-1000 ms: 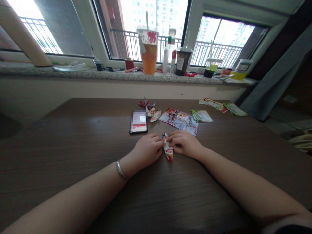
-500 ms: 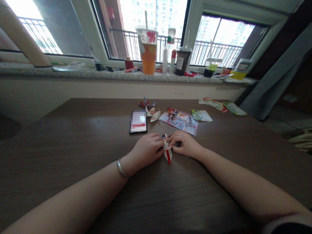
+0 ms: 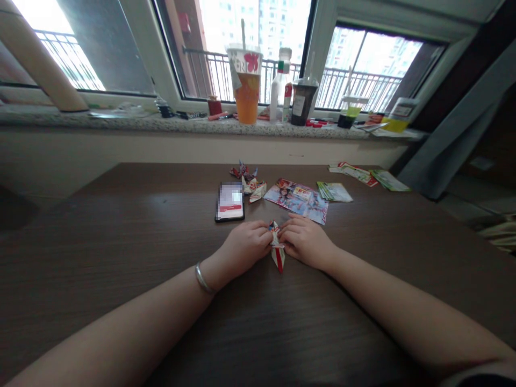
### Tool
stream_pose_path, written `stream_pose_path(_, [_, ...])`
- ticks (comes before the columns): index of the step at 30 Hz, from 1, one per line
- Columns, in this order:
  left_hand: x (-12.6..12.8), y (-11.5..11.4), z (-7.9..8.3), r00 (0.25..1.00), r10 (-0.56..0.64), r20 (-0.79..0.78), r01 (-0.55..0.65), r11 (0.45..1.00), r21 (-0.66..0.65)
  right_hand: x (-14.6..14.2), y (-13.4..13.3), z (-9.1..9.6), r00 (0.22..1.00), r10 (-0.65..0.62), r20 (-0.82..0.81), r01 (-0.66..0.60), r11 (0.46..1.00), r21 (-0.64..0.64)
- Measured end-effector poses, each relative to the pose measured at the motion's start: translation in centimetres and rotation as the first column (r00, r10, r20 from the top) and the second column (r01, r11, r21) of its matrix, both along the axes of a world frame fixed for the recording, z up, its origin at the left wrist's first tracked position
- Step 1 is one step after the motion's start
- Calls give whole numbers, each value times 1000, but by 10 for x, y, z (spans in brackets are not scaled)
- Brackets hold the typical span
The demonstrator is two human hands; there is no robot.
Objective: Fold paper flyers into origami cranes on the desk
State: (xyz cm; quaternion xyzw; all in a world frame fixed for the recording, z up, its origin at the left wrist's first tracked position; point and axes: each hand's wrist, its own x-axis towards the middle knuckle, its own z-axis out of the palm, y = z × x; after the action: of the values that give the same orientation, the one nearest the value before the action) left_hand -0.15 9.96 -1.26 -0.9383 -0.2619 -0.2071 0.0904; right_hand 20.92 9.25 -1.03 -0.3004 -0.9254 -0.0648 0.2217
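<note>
Daylight coming through the far windows [image 3: 282, 24], partly blown out to white, brown surface [image 3: 121, 236] dim on the near side, faint sheen far left, soft shadow along the right forearm [image 3: 387, 285], phone screen [image 3: 230, 203] pixelated, wide-angle stretching toward the edges, folded paper [image 3: 278, 258] markings slightly blurred

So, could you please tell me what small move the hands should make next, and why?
Probably press the folded paper down along the edge crossing its middle, the left hand steadying and the right hand pressing. Both hands' fingertips are at its sides, and that edge lies close to them, with the red-striped end pointing toward the person.
</note>
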Motion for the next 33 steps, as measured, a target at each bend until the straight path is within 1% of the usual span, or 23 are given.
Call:
stream_pose_path(4, [2,0,-2,998,6,-56,-4,1000,22,-5,-1,3,999,-38,21,39,999,-6])
stream_pose_path(8, [2,0,-2,998,-26,-64,30,998,64,-7,0,3,999,-45,-26,43,997,-63])
stream_pose_path(10, [2,0,-1,998,-25,-60,29,997,66,-7,0,3,997,-49,-51,45,995,-85])
stream_pose_path(14, [2,2,0,1000,-8,0,8,1000,-7,-8,-1,1,996,-67,-64,59,991,-119])
stream_pose_path(18, [0,5,-5,992,-18,122,30,995,-100,-7,0,-2,990,-87,-111,66,982,-178])
stream_pose_path(20, [-1,7,-7,988,-18,154,41,988,-146,-6,1,-3,988,-92,-127,65,977,-202])
stream_pose_path(24, [-1,7,-6,986,-20,165,54,978,-201,-2,6,-7,982,-106,-156,64,965,-254])
stream_pose_path(29, [-2,7,-8,986,74,152,-36,969,-243,0,11,-12,961,-146,-235,54,932,-359])
stream_pose_path(33, [-1,9,-10,982,128,142,-84,956,-280,-1,14,-16,948,-169,-269,49,915,-401])
